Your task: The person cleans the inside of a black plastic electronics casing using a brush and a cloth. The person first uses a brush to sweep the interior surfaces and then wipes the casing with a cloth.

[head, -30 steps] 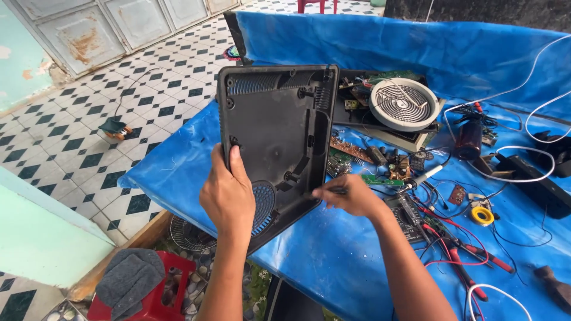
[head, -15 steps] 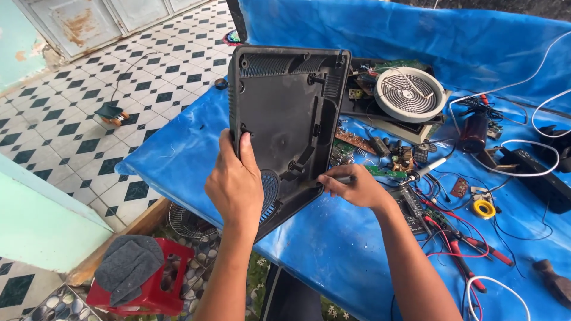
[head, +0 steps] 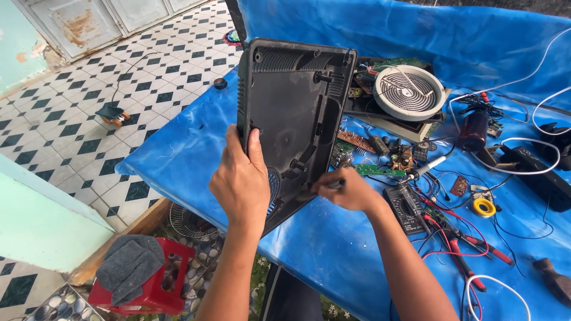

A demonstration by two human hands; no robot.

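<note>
My left hand (head: 242, 178) grips the left edge of a black plastic cooker base shell (head: 291, 113), holding it tilted up on its lower edge over the blue-covered table (head: 196, 148). The shell's ribbed inside faces me. My right hand (head: 345, 189) holds a thin dark tool (head: 334, 184), its tip against the shell's lower right rim. Behind the shell lies the open cooker body with a round white coil (head: 409, 92) and green circuit boards (head: 380, 169).
Right of my hand lie a black multimeter (head: 407, 208), red-handled pliers (head: 470, 249), a yellow solder roll (head: 483, 207), a soldering iron (head: 425, 167), white cables and a black power strip (head: 538, 169). A red stool with grey cloth (head: 140, 273) stands on the floor below left.
The shell has been raised and tilted more upright toward me. My left hand slid a little along its left edge, and my right hand stays at the lower right rim.
</note>
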